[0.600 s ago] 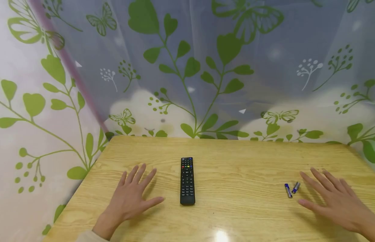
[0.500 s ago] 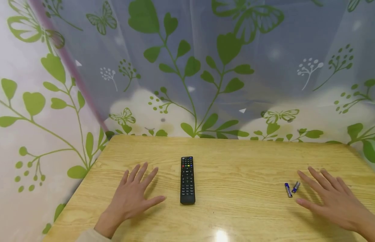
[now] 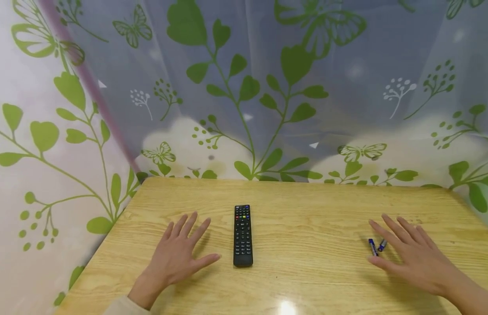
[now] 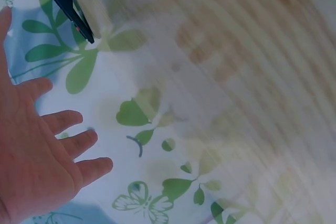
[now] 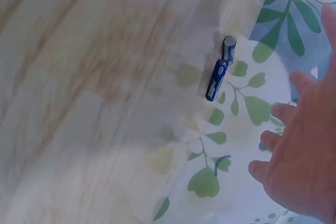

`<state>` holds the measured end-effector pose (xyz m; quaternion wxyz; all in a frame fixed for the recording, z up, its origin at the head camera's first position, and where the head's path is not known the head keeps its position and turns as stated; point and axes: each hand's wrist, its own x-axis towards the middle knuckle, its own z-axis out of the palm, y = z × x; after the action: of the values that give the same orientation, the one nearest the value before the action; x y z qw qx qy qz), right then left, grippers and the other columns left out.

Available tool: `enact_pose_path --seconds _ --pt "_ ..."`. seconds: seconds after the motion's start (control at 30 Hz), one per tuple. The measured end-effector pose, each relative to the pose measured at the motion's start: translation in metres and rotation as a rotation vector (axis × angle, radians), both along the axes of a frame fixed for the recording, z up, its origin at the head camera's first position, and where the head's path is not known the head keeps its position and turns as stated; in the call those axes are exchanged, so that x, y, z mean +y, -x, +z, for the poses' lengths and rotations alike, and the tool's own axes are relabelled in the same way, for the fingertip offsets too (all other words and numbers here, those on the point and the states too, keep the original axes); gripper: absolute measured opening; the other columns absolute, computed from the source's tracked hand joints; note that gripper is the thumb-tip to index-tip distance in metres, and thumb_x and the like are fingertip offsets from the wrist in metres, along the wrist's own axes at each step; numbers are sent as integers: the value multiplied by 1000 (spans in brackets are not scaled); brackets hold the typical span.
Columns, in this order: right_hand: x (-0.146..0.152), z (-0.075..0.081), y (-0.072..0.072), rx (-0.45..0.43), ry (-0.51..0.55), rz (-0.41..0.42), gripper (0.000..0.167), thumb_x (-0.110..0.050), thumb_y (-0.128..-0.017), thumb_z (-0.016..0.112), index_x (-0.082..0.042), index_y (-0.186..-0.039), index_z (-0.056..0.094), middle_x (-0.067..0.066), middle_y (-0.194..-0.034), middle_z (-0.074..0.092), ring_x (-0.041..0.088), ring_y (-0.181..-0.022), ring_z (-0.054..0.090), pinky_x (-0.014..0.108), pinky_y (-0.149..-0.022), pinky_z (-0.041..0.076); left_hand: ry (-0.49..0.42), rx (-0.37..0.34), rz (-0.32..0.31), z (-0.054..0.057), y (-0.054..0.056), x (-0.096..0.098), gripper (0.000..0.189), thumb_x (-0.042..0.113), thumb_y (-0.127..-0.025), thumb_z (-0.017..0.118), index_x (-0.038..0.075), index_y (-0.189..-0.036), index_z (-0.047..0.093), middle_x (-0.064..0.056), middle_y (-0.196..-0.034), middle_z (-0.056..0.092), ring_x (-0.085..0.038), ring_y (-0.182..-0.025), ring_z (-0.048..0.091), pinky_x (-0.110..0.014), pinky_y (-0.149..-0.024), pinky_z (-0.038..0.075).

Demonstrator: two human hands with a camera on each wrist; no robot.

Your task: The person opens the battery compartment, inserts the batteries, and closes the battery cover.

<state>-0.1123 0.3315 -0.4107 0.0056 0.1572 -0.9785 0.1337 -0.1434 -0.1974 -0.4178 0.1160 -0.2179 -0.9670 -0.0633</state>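
Observation:
A black remote control (image 3: 242,236) lies upright in the head view, keys facing up, near the middle of the table. To its left hovers my left hand (image 3: 177,256), fingers spread, touching nothing that I can make out. Two small blue and silver batteries (image 3: 372,247) lie close together on the right; in the right wrist view the batteries (image 5: 216,80) appear nearly end to end. My right hand (image 3: 415,258) is spread over and beside them, its thumb and index finger partly covering them in the head view. Neither hand holds anything. The left wrist view catches the remote's edge (image 4: 63,1).
The wooden table (image 3: 307,210) reaches back to a curtain (image 3: 326,100) printed with green leaves and butterflies. Another leaf-printed curtain (image 3: 71,175) runs along the left side. A bright light reflection shows near the table's front.
My right hand has moved left, closer over the batteries. The left hand has shifted slightly right toward the remote control. Remote and batteries lie where they were.

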Motion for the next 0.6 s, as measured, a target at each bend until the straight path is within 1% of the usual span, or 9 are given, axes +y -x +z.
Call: enact_pose_path --seconds 0.1,0.23,0.4,0.6 --pt "-6 -1 1 1 23 16 79 -51 -93 56 -28 -154 11 16 -158 7 47 -140 2 61 -106 -19 0 13 -14 -1 1 2 85 76 -82 46 22 -147 39 -16 -149 34 -38 -136 30 -61 -107 26" --pt "-14 0 2 -7 52 32 77 -50 -93 56 -30 -154 13 12 -159 6 45 -141 3 61 -107 -17 -2 24 -25 -1 3 7 85 77 -82 46 23 -147 39 -15 -149 35 -37 -136 30 -59 -108 26" --pt "-26 1 3 -9 64 46 77 -51 -93 56 -30 -154 15 12 -158 8 44 -141 5 62 -108 -14 2 3 -22 -1 3 13 86 78 -81 44 26 -149 36 -14 -150 33 -38 -136 30 -60 -108 26" --pt "-40 1 4 -16 76 62 75 -52 -93 56 -29 -153 19 11 -158 10 44 -141 8 63 -109 -9 2 -3 -38 -2 5 20 86 78 -81 45 25 -148 37 -15 -149 35 -38 -136 31 -60 -107 26"
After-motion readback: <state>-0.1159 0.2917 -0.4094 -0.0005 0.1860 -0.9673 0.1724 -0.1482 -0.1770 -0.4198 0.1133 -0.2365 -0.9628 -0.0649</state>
